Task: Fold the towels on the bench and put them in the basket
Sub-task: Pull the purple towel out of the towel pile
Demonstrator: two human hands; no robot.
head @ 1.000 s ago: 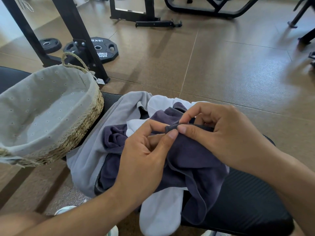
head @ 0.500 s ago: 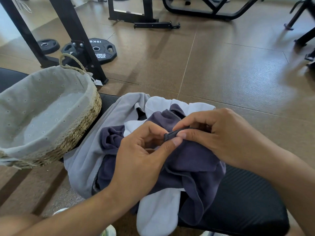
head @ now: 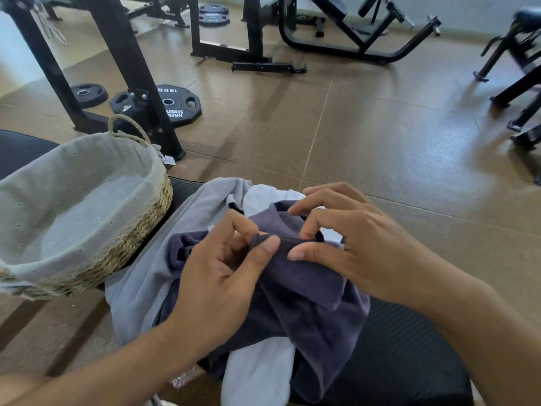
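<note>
My left hand (head: 216,276) and right hand (head: 351,247) both pinch the same rolled edge of the dark purple towel (head: 307,300), thumb against forefinger on each, the two pinches almost touching. A second ago my right forefinger pressed on the hem beside my left thumb; now my right thumb is under it and my other right fingers (head: 319,197) have lifted and spread, so I judge I am feeling along the hem for a corner. The towel itself has hardly moved.

It lies crumpled on top of the pile on the black bench (head: 409,361), over a white towel (head: 257,373) that hangs off the near edge and a light grey towel (head: 140,276) that spreads left toward the basket (head: 146,218). The basket stands on the bench just beside the pile, its grey liner showing nothing inside.

So nothing is folded yet. Once I have the corner, I need to draw my hands apart along this edge to open the towel out flat.
</note>
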